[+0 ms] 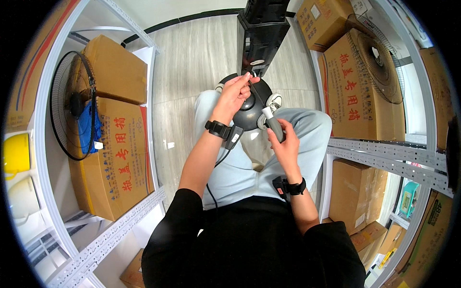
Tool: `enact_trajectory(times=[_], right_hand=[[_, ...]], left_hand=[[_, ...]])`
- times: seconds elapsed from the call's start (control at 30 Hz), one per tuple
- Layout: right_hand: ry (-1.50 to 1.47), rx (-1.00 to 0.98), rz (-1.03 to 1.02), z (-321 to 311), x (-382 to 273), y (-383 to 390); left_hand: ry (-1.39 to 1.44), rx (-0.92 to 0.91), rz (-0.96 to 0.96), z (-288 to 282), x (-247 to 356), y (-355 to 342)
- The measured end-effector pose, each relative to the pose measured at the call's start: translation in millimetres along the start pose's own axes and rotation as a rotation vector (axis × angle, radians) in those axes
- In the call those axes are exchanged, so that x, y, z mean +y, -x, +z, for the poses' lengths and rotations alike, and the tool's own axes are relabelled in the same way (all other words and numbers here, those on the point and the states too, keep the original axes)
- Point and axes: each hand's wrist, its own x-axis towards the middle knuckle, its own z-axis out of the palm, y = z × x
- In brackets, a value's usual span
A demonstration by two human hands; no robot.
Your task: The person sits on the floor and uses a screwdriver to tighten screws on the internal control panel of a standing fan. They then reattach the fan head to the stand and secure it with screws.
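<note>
My right hand (287, 148) is wrapped round the grey handle of a screwdriver (274, 127) with a white collar. Its thin dark shaft points up and left, toward the fingers of my left hand (233, 98). Those fingers are pinched together close to the shaft's tip; whatever they hold is too small to make out. Just beyond them rises a tall black column (261, 45), which looks like a tower fan. Its round glossy black base (245, 117) lies on the floor between my feet, partly covered by my left hand and the screwdriver.
Metal shelving (108, 242) stands on my left, holding large cardboard boxes (122, 161) and a black wire fan grille (72, 105). Shelves on my right bear more boxes (353, 91) and another round fan grille (379, 60). A black cable (211, 194) hangs from a device at my left wrist.
</note>
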Motion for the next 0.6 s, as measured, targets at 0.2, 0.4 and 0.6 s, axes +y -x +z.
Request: enact_trajectory(times=[0.2, 0.4, 0.6], right_hand=[[-0.101, -0.03, 0.064, 7.6, -8.1, -0.8], [-0.171, -0.094, 0.15, 12.0, -21.3, -4.7], [-0.262, -0.136, 0.187, 19.9, -23.6, -12.7]], left_hand=[[-0.001, 0.004, 0.0, 4.2, 5.0, -1.0], [-0.014, -0.03, -0.018, 3.9, 5.8, -4.3], [-0.035, -0.067, -0.012, 5.4, 6.8, -2.4]])
